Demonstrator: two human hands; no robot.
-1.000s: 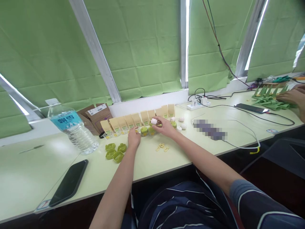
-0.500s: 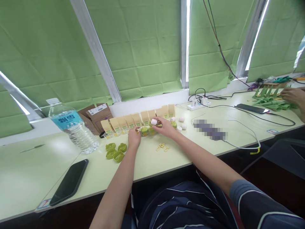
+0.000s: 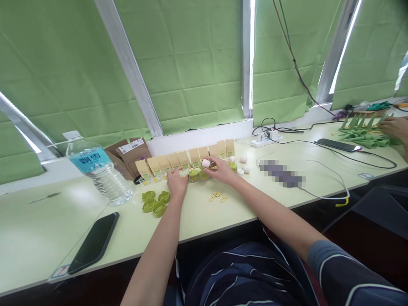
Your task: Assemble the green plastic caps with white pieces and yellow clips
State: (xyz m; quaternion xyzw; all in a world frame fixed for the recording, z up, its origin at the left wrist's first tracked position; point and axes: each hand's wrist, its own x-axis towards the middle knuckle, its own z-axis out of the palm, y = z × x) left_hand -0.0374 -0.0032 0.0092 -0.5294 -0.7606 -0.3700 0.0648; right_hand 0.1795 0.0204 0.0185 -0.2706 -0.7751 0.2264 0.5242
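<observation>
A small pinkish-white cylinder point(image 3: 205, 163) is pinched in the fingers of my right hand point(image 3: 221, 171), just above the row of boxes. My left hand point(image 3: 177, 183) reaches to the front of that row, its fingers bent down among the small clear boxes point(image 3: 155, 179) with tan backing cards point(image 3: 194, 155). What its fingertips grip, if anything, is hidden. Between the hands sits a green rounded piece point(image 3: 193, 174). Several hollow green shells point(image 3: 158, 208) lie left of my left wrist. Small yellow clip-like pieces point(image 3: 217, 195) lie below my right hand, and more whitish cylinders point(image 3: 243, 160) to its right.
A water bottle point(image 3: 98, 170) and a cardboard box point(image 3: 130, 157) stand at the left, with a phone point(image 3: 94, 242) in front. A power strip point(image 3: 266, 140), cables and a second phone point(image 3: 338, 145) are at the right. Beyond, another person's hand point(image 3: 393, 127) is over green cone-shaped pieces point(image 3: 360, 136).
My left hand has shifted slightly left along the row of boxes, uncovering more of the green piece beside it. My right hand stays in place with the white cylinder.
</observation>
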